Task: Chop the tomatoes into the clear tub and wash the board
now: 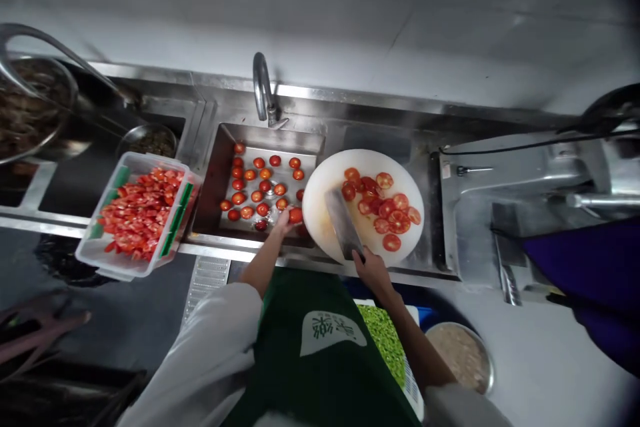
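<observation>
- While the left hand (283,220) reaches into the sink (220,167), its fingers close on a tomato (295,215).
- Beside it, the right hand (371,270) grips a cleaver (343,224) lying across the cutting board (325,180), tomato slices (387,210) just beyond.

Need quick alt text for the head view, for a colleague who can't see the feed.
Seen from above, the left hand reaches a tomato in a sink of whole tomatoes, while the right hand holds a cleaver on a round white board with tomato slices. A tub of cut tomato sits left of the sink.
</observation>
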A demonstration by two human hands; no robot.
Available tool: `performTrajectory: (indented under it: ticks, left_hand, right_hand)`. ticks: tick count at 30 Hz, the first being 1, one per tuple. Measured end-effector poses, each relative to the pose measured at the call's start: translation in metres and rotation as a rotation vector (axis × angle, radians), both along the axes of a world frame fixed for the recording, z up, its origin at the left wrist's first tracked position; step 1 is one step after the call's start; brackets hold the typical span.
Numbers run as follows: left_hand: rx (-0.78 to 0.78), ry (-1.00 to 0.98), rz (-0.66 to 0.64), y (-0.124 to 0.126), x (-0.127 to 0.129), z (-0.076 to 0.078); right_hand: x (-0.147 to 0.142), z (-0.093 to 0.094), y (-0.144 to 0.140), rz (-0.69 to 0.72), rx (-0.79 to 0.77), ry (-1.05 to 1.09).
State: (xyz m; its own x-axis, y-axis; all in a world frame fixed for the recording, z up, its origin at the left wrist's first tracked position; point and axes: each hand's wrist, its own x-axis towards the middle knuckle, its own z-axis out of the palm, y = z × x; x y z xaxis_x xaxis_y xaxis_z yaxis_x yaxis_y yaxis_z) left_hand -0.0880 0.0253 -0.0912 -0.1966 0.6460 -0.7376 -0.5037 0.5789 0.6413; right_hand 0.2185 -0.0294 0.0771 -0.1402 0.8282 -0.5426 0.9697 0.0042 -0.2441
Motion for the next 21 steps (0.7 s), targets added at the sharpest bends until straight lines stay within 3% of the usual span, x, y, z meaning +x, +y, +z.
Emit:
performTrajectory:
  ticks: [3,5,7,10,12,15,21]
  left_hand:
    - [-0.003,0.085,0.129,0.004,0.006,0.021]
    - [0.098,0.219,0.175,0.003,0.006,0.041]
    - [0.277,0.444,0.109,-0.001,0.017,0.062]
    - [0.566,0.819,-0.169,-0.008,0.053,0.083]
    - [0.729,0.979,-0.341,-0.015,0.081,0.088]
    - [0.912,1.073,-0.496,-0.03,0.106,0.087]
    - [0.926,1.15,-0.563,-0.044,0.105,0.079]
  right_hand:
    - [0.005,0.008,0.001,0.03,-0.016,-0.035]
    - [0.01,0.013,-0.001,0.04,-0.021,-0.089]
    - [0.014,0.018,-0.002,0.048,-0.039,-0.122]
    - [0.014,0.026,-0.001,0.072,-0.091,-0.102]
    - [0.012,0.032,0.003,0.085,-0.125,-0.06]
    - [0.008,0.041,0.008,0.107,-0.153,0.001]
    - [0.008,0.045,0.0,0.143,-0.139,0.053]
